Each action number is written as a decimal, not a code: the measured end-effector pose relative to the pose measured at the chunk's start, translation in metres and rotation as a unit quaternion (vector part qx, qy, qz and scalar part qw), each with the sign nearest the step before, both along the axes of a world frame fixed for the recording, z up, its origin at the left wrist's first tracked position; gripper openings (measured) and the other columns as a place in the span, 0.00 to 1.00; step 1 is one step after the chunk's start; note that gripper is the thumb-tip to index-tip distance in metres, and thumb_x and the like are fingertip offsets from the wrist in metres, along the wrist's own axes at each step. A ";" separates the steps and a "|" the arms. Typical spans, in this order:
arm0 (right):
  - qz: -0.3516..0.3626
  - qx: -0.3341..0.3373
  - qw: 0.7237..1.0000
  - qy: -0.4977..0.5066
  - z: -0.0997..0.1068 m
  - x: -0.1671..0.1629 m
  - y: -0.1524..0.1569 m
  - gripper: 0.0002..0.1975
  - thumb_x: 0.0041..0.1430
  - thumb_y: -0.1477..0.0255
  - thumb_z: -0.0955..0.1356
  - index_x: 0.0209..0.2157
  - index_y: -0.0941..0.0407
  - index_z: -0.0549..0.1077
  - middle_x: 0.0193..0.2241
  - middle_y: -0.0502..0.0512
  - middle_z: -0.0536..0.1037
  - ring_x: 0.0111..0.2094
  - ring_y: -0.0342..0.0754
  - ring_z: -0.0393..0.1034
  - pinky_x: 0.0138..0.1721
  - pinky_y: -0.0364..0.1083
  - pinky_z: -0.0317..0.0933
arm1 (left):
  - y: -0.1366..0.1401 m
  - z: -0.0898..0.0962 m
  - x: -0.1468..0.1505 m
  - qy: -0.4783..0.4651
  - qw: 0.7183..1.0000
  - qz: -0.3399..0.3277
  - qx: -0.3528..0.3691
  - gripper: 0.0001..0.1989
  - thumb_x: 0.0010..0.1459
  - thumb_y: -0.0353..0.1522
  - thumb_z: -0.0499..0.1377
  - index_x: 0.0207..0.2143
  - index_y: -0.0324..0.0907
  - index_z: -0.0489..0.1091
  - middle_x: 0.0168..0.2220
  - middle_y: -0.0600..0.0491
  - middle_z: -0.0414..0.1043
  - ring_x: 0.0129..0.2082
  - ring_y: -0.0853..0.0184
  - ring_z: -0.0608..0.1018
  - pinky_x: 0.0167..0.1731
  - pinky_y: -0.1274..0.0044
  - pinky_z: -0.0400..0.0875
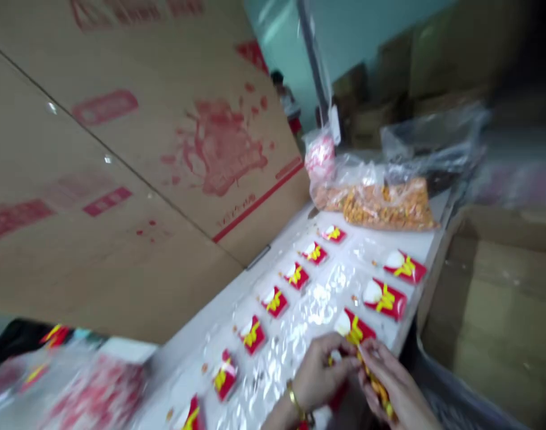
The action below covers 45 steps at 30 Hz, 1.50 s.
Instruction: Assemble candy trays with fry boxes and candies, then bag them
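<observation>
My left hand [320, 373], with a gold-coloured band [295, 399] at its wrist, is closed, fingertips pinched against my right fingers; what they pinch is too blurred to make out. Several small orange pieces lie in my right hand [400, 385], whose fingers are curled round them. Just beyond both hands is a red-and-white packet piece with a yellow squiggle [357, 325]. More of these red pieces [384, 298] lie in two rows on clear plastic film [320, 298], each with a small orange piece beside it. My hands partly cover another red piece below them.
A clear bag of orange pieces [384, 203] stands at the table's far end, beside a pink-and-white bag [320, 156]. Tall printed cardboard [165, 179] walls the left side. An open carton [491, 310] stands right. A pink-white bag [98, 391] is lower left. A person [286, 101] is far back.
</observation>
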State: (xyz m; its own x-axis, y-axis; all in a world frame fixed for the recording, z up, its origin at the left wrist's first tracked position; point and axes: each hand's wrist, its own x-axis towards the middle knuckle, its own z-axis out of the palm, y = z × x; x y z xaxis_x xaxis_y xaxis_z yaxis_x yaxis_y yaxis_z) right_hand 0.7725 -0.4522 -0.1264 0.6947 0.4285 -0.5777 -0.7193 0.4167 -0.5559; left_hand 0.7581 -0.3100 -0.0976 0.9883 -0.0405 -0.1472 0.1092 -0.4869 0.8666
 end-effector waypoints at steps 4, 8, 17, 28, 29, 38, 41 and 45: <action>0.036 0.068 0.997 0.013 -0.002 -0.034 0.000 0.12 0.55 0.63 0.70 0.37 0.53 0.67 0.27 0.47 0.71 0.21 0.36 0.58 0.20 0.36 0.50 | 0.010 0.002 -0.032 0.014 0.997 0.070 -0.010 0.10 0.56 0.38 0.58 0.31 0.40 0.72 0.31 0.53 0.73 0.32 0.69 0.73 0.36 0.78 0.66; 0.055 0.088 0.995 0.009 -0.008 -0.051 -0.002 0.06 0.58 0.68 0.67 0.34 0.56 0.69 0.29 0.50 0.71 0.22 0.36 0.56 0.20 0.36 0.48 | 0.034 -0.011 -0.036 -0.028 0.983 0.157 0.085 0.09 0.58 0.36 0.56 0.33 0.41 0.72 0.33 0.52 0.73 0.34 0.68 0.73 0.38 0.76 0.66; 0.045 0.065 0.997 -0.005 -0.007 -0.043 -0.001 0.07 0.57 0.67 0.68 0.32 0.56 0.69 0.23 0.48 0.67 0.22 0.37 0.53 0.19 0.36 0.45 | 0.050 -0.036 0.003 -0.074 0.972 0.086 0.207 0.08 0.60 0.34 0.54 0.35 0.43 0.72 0.34 0.53 0.73 0.35 0.68 0.72 0.39 0.74 0.62; 0.006 0.019 1.000 -0.017 -0.016 -0.024 0.007 0.13 0.52 0.62 0.71 0.33 0.55 0.69 0.29 0.50 0.71 0.21 0.36 0.54 0.17 0.36 0.43 | 0.033 -0.039 0.014 -0.083 0.880 -0.032 0.467 0.07 0.60 0.31 0.52 0.31 0.41 0.68 0.33 0.49 0.69 0.37 0.62 0.68 0.38 0.68 0.56; 0.003 0.015 1.000 -0.020 -0.018 -0.022 0.008 0.13 0.52 0.62 0.71 0.32 0.55 0.68 0.28 0.50 0.71 0.21 0.36 0.54 0.17 0.36 0.43 | 0.030 -0.037 0.014 -0.082 0.871 -0.050 0.482 0.07 0.60 0.30 0.52 0.31 0.41 0.68 0.33 0.48 0.69 0.38 0.61 0.68 0.39 0.67 0.56; 0.028 0.010 0.999 -0.036 -0.015 -0.017 0.009 0.17 0.50 0.57 0.71 0.31 0.55 0.67 0.24 0.48 0.72 0.18 0.35 0.55 0.15 0.37 0.41 | 0.026 -0.004 0.001 -0.050 0.920 -0.033 0.388 0.12 0.60 0.32 0.53 0.47 0.41 0.67 0.41 0.46 0.72 0.42 0.59 0.71 0.43 0.66 0.60; 0.072 0.023 0.996 -0.038 -0.008 -0.029 0.009 0.15 0.53 0.58 0.70 0.34 0.54 0.65 0.23 0.47 0.70 0.17 0.35 0.54 0.16 0.37 0.41 | 0.019 0.007 -0.029 -0.038 0.986 -0.035 0.161 0.13 0.59 0.37 0.55 0.45 0.43 0.67 0.40 0.51 0.74 0.39 0.65 0.74 0.43 0.72 0.64; 0.124 0.044 0.991 -0.009 -0.004 -0.052 0.013 0.12 0.56 0.61 0.67 0.34 0.54 0.65 0.22 0.46 0.68 0.17 0.35 0.53 0.17 0.37 0.42 | 0.013 0.006 -0.075 -0.007 0.998 0.058 0.009 0.09 0.59 0.37 0.55 0.39 0.41 0.70 0.33 0.53 0.74 0.33 0.69 0.75 0.40 0.76 0.67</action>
State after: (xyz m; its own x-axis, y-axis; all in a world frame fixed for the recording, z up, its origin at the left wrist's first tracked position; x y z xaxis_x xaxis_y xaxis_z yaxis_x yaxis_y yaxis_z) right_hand 0.7204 -0.4397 -0.1308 0.5711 0.6358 -0.5193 -0.7961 0.2747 -0.5392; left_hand 0.6827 -0.2969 -0.0913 0.9882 0.0760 -0.1329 0.1531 -0.4874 0.8597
